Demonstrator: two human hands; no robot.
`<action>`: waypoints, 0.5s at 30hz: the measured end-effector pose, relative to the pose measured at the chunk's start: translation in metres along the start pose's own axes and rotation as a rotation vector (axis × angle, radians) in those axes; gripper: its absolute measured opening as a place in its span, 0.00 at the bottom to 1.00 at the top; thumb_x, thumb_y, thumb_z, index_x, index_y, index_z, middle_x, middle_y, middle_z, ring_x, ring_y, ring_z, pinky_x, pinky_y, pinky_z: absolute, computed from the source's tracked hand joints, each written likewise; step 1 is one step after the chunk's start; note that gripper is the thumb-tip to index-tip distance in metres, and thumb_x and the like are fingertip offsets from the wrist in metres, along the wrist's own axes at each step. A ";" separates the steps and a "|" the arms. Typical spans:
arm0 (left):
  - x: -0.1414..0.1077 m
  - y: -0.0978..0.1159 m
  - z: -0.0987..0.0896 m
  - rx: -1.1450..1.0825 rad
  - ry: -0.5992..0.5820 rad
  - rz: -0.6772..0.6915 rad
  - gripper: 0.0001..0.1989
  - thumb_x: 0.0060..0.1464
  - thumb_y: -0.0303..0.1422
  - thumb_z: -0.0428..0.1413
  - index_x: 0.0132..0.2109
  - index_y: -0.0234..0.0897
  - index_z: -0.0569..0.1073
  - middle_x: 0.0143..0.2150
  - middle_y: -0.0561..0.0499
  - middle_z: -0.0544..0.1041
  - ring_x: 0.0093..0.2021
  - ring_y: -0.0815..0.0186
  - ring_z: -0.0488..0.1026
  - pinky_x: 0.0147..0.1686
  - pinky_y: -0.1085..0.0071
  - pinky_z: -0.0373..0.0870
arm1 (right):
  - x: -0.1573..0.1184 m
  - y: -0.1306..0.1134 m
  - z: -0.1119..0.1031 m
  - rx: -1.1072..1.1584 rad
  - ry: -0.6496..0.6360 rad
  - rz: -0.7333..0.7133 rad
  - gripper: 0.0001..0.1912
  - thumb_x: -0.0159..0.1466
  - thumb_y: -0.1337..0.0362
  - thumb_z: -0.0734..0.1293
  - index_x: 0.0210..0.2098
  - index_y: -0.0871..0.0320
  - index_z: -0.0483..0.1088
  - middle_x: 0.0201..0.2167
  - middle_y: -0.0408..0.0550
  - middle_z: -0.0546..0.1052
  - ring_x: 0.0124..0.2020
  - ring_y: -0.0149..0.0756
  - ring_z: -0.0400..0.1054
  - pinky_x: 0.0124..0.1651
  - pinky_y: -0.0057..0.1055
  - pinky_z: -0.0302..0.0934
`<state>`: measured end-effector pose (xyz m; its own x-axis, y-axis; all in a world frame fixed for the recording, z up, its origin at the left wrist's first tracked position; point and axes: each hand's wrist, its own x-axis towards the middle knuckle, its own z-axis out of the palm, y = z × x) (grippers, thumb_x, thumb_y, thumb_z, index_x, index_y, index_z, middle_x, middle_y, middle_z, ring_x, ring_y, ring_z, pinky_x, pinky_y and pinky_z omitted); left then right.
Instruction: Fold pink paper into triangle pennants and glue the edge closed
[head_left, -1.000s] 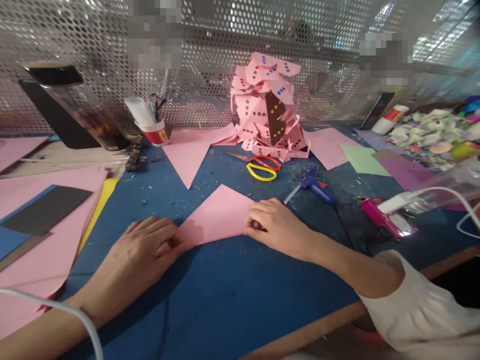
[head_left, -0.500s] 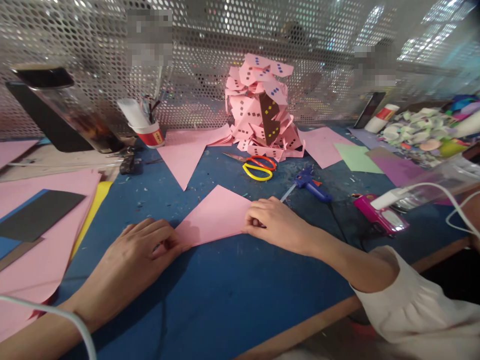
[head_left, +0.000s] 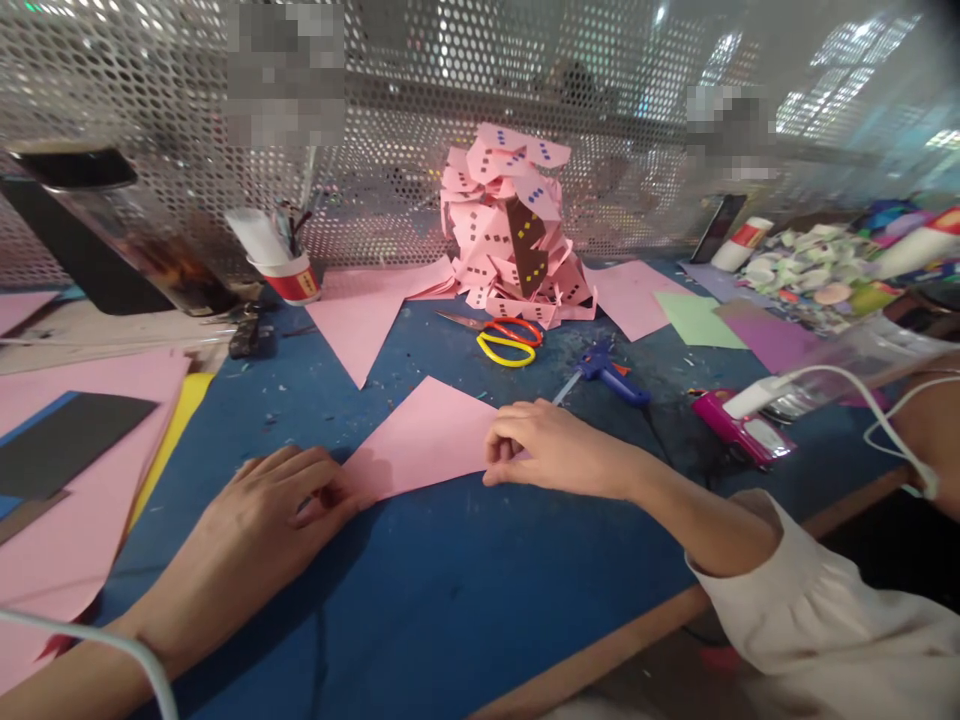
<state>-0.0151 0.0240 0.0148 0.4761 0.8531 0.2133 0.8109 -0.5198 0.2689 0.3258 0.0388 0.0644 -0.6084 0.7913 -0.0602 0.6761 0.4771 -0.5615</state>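
Note:
A sheet of pink paper [head_left: 424, 440], folded along its near edge, lies on the blue tabletop between my hands. My left hand [head_left: 289, 510] pinches its left corner, thumb and fingers pressed together. At the right corner, my right hand [head_left: 544, 450] has its fingers curled closed on the paper; the corner itself is hidden by them. Just beyond my right hand is a blue hot glue gun [head_left: 611, 375] with a clear stick at its end. Scissors [head_left: 510, 340] with one red and one yellow handle lie behind the paper.
A pile of dotted pink paper pieces [head_left: 499, 230] stands against the perforated metal screen [head_left: 390, 120]. Left are pink sheets [head_left: 67, 570], a cup of tools [head_left: 289, 275] and a bottle [head_left: 165, 250]. Right are a magenta device [head_left: 739, 430] and white cable; another person's arm [head_left: 930, 430] shows there.
The view has shifted slightly, so most things sit a little further left. My right fingers have shifted a little at the paper's right corner; my left hand keeps its pinch.

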 end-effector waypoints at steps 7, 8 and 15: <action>0.001 0.002 -0.002 0.001 -0.005 -0.012 0.21 0.67 0.51 0.48 0.33 0.45 0.73 0.32 0.53 0.75 0.37 0.61 0.73 0.42 0.63 0.61 | 0.002 0.004 0.004 -0.049 0.025 -0.021 0.06 0.67 0.64 0.73 0.33 0.56 0.75 0.38 0.41 0.81 0.41 0.34 0.72 0.45 0.31 0.53; 0.001 0.002 -0.002 0.003 -0.001 -0.014 0.21 0.66 0.52 0.48 0.33 0.45 0.73 0.32 0.54 0.75 0.36 0.60 0.73 0.42 0.63 0.61 | 0.002 0.005 0.004 -0.049 0.027 -0.024 0.06 0.67 0.65 0.73 0.33 0.56 0.75 0.38 0.41 0.81 0.41 0.33 0.72 0.45 0.31 0.53; 0.001 0.002 -0.002 -0.005 0.002 -0.009 0.23 0.65 0.55 0.49 0.33 0.45 0.74 0.31 0.55 0.75 0.35 0.60 0.72 0.41 0.63 0.60 | 0.002 0.008 0.004 -0.081 0.030 -0.025 0.06 0.70 0.65 0.71 0.34 0.56 0.74 0.37 0.42 0.81 0.42 0.33 0.73 0.45 0.31 0.54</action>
<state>-0.0137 0.0236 0.0174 0.4680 0.8579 0.2123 0.8134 -0.5120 0.2760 0.3277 0.0428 0.0565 -0.6137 0.7892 -0.0219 0.6932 0.5253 -0.4935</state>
